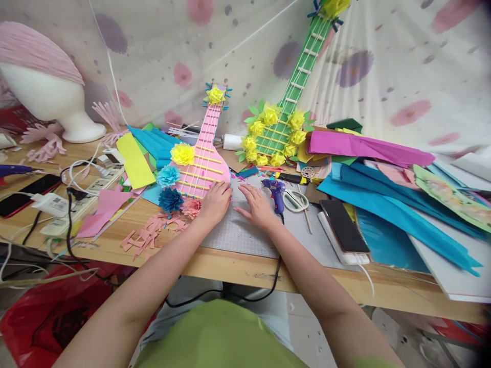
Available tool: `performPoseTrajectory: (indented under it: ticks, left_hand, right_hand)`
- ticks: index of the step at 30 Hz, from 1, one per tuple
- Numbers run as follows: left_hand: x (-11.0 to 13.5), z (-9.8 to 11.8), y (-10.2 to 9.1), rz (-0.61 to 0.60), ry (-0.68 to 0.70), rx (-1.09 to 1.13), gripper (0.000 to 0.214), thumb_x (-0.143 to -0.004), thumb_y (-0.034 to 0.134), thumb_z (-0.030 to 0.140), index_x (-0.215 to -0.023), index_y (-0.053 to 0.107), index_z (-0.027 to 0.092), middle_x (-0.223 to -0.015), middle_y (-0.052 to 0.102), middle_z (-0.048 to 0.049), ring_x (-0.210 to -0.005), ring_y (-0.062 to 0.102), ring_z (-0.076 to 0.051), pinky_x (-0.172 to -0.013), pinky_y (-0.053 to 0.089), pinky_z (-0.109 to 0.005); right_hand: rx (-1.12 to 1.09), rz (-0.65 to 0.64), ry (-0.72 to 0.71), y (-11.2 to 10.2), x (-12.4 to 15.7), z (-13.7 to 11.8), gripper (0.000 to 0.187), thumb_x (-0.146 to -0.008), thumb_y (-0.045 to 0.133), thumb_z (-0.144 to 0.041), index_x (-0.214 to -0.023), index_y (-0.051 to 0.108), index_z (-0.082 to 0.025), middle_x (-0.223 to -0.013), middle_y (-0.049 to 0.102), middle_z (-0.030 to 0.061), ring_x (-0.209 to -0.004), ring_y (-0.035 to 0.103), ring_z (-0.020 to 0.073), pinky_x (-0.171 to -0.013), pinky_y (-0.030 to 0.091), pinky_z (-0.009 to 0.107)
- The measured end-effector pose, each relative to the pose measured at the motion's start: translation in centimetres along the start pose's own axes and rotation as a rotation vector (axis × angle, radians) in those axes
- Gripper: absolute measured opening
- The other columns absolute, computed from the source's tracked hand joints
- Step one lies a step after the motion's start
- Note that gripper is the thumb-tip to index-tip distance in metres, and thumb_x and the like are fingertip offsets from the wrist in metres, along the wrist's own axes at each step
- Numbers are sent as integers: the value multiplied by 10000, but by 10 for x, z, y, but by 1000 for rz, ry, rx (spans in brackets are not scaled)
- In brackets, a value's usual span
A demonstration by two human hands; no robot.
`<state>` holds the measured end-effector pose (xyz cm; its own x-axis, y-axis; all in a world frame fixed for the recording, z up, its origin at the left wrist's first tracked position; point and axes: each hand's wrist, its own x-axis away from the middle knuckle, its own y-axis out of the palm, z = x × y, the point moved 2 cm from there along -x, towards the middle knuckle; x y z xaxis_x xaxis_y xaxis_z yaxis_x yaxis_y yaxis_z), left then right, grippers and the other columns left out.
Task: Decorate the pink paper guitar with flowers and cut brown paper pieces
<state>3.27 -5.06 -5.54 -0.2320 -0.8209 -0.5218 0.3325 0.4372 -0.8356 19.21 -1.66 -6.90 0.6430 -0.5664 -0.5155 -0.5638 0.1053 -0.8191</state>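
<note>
My left hand (216, 202) rests at the lower right edge of a pink paper lute (207, 171), its fingers laid on the body. Yellow strips cross the lute beneath thin white strings, and a yellow paper flower (182, 154) sits on its left side. Light blue (168, 176), dark blue (171, 200) and pink (191, 207) paper flowers line the lower left edge. My right hand (258, 206) is over the grey cutting mat (240, 236), fingers apart and holding nothing. Just right of it lies a purple glue gun (275, 195).
White-handled scissors (295, 200) lie past the glue gun. A green paper lute (274, 135) with yellow flowers leans behind. Phone (344, 226) and blue paper (399, 204) are at right; pink scraps (148, 235), a power strip (82, 199) and cables at left. A foam head (49, 97) stands far left.
</note>
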Motion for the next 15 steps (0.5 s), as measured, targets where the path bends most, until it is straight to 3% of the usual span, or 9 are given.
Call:
performPoseTrajectory:
  ticks: [7, 15]
  left_hand:
    - [-1, 4, 7, -30, -99, -137, 322, -819, 513, 211, -1110, 629, 135, -1358, 468, -200, -1302, 369, -341, -1069, 248, -563]
    - [-13, 20, -12, 105, -54, -49, 393, -815, 536, 296, -1199, 580, 228, -1432, 384, -138, -1389, 175, -355, -1069, 133, -642]
  right_hand:
    - [-33, 66, 32, -3, 16, 2, 561, -860, 495, -453, -1314, 427, -130, -1276, 523, 165, -1205, 465, 267, -1006, 397, 476]
    - [-81, 108, 101, -5, 20, 4, 535, -857, 506, -423, -1312, 425, -155, -1276, 521, 160, -1199, 470, 252, -1006, 400, 465]
